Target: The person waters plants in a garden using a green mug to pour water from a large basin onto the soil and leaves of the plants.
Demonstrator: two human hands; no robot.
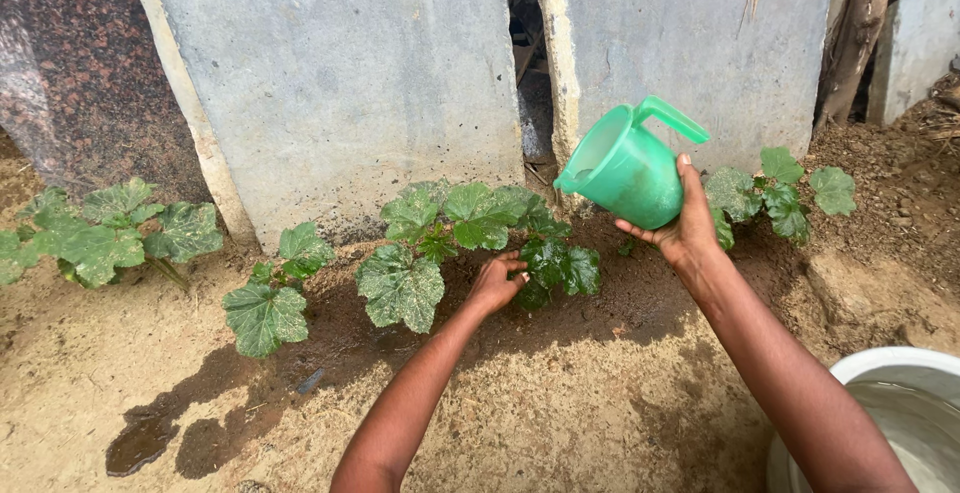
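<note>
Your right hand (pixel 683 230) cups the underside and far wall of a green plastic jug (pixel 626 167), fingers wrapped round it, so it is closed on the jug rather than on the handle, which sticks out to the upper right. The jug is tipped with its mouth turned left and down, held above the right end of the leafy plant (pixel 470 238) in the middle of the row. Your left hand (pixel 497 281) is low among the leaves, fingers curled loosely at the dark leaves near the plant's base; whether it grips a leaf or only parts them I cannot tell.

By the look of it you are in the pouring step: the jug is tilted, though no stream of water shows at its lip (it may be too thin to see). The soil (pixel 330 343) in front of the plants is already dark and wet, with a small puddle (pixel 138 443) near left.

The next move calls for a steady tilt, aimed at the base and not over the leaves, with your left hand holding foliage aside. A white basin of water (pixel 905 413) sits near right, beside your right forearm. More plants stand far left (pixel 100 233) and far right (pixel 790 193), against the grey stone slabs (pixel 340 73).
</note>
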